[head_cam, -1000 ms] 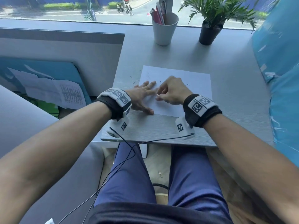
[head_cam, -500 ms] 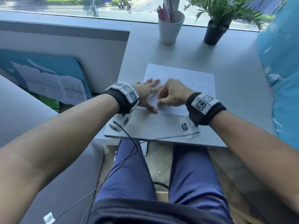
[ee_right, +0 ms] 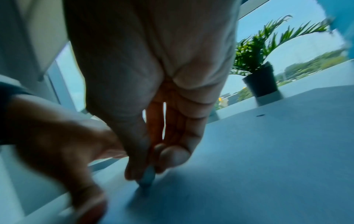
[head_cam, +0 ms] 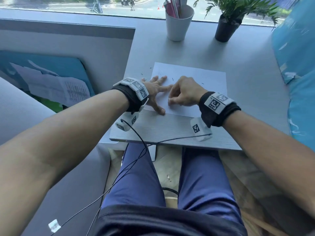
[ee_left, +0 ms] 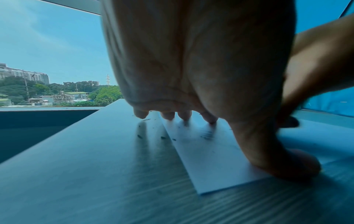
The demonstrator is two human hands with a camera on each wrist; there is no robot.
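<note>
While the left hand stays spread flat on the left part of the sheet of paper, its fingers straight and wide and its thumb pressing near the sheet's near left corner, the right hand has moved only slightly since a second ago, toward the left hand and back again. Its thumb and curled fingers pinch a small pale stub, probably an eraser, with its tip down on the paper just right of the left forefinger. Such a short to-and-fro, with dark crumbs lying on and around the sheet, suggests rubbing that is under way and not finished. The sheet itself has not slid on the table, so the left hand's hold is working.

As for room, the table's left edge runs close beside the left hand, with a drop beyond it to a grey partition and loose papers. A stroke that drags the sheet leftward has little margin. A bare strip lies between the sheet's near edge and the table's near edge. On the far side, the white cup and the plant pot stand well apart from the sheet. To the right there is open tabletop before the blue cushion, the freest direction for wider strokes.
</note>
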